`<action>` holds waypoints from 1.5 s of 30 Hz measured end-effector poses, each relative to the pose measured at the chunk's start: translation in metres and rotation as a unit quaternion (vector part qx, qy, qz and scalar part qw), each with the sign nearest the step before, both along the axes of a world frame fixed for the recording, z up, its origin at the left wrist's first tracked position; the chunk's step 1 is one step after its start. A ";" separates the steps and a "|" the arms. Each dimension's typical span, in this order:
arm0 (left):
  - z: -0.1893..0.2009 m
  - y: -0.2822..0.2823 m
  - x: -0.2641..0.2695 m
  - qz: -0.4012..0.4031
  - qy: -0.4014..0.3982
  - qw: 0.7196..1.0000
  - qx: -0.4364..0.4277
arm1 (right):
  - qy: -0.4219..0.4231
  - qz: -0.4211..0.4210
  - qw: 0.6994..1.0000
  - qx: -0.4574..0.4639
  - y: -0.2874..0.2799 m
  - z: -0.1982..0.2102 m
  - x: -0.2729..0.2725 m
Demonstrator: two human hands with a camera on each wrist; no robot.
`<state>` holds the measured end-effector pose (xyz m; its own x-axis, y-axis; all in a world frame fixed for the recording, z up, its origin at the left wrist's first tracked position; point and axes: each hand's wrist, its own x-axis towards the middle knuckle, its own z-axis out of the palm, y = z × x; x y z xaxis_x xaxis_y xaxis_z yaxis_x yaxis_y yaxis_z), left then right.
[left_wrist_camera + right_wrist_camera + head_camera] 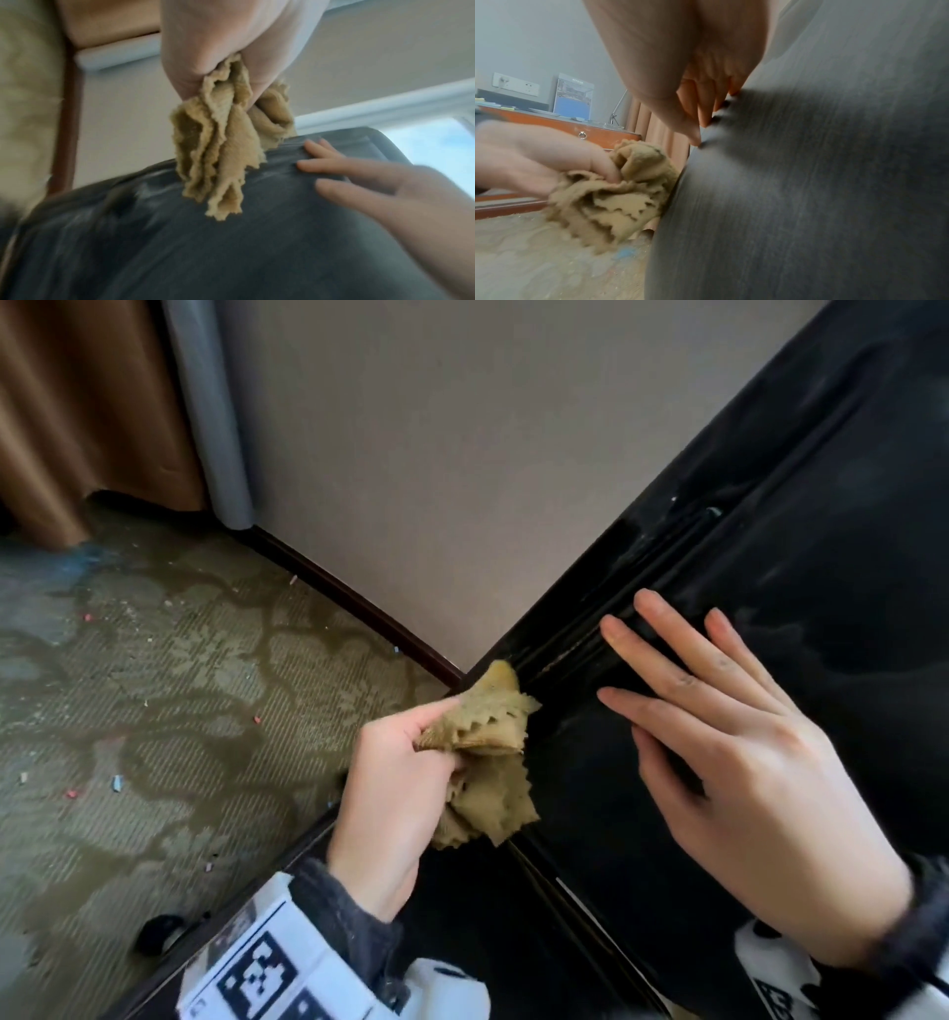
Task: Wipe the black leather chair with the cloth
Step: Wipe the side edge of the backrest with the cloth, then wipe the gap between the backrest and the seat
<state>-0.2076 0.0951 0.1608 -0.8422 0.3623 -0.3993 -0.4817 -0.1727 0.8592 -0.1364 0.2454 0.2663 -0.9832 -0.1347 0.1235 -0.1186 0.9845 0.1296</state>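
The black leather chair fills the right of the head view, its surface dusty and streaked. My left hand grips a bunched tan cloth with zigzag edges at the chair's left edge. In the left wrist view the cloth hangs from my fist over the leather. My right hand lies flat on the chair with straight, spread fingers, just right of the cloth. The right wrist view shows my fingertips touching the leather and the cloth beside it.
A beige wall with a dark baseboard stands behind the chair. Patterned carpet with small bits of litter lies at the left, a brown curtain hangs at the top left. A wooden desk stands farther off.
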 end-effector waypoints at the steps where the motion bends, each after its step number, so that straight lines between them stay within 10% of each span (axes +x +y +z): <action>1: 0.007 0.002 -0.001 0.013 0.062 0.998 -0.030 | -0.007 0.003 1.000 0.005 0.000 0.002 0.000; 8: -0.003 0.033 0.004 0.016 0.419 0.896 -0.149 | 0.003 0.002 1.000 -0.031 0.001 0.011 0.005; 16: -0.065 0.006 -0.004 -0.060 0.533 0.828 -0.161 | 0.013 0.003 1.000 -0.001 -0.004 0.006 0.005; 25: -0.096 -0.047 0.006 -0.037 0.189 0.952 -0.237 | -0.130 0.008 0.985 -0.112 -0.035 -0.098 0.072; 34: -0.157 -0.023 0.058 -0.185 0.050 0.971 -0.145 | -0.092 -0.243 0.887 -0.381 -0.074 -0.225 0.080; 39: -0.167 -0.012 0.052 -0.128 -0.239 0.958 0.093 | -0.061 -0.274 0.854 -0.438 -0.084 -0.267 0.067; 42: -0.164 -0.010 0.044 -0.154 -0.242 0.950 0.123 | 0.019 -0.306 0.836 -0.455 -0.085 -0.280 0.056; 45: -0.168 -0.009 0.036 -0.169 -0.128 0.977 -0.025 | 0.120 -0.321 0.827 -0.445 -0.082 -0.293 0.043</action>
<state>-0.1719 0.0858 -0.0075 -0.5484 0.5771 -0.6052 -0.7034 0.0730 0.7071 -0.0936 0.1632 -0.0268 -0.7497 0.6550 0.0941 0.3905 0.5528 -0.7361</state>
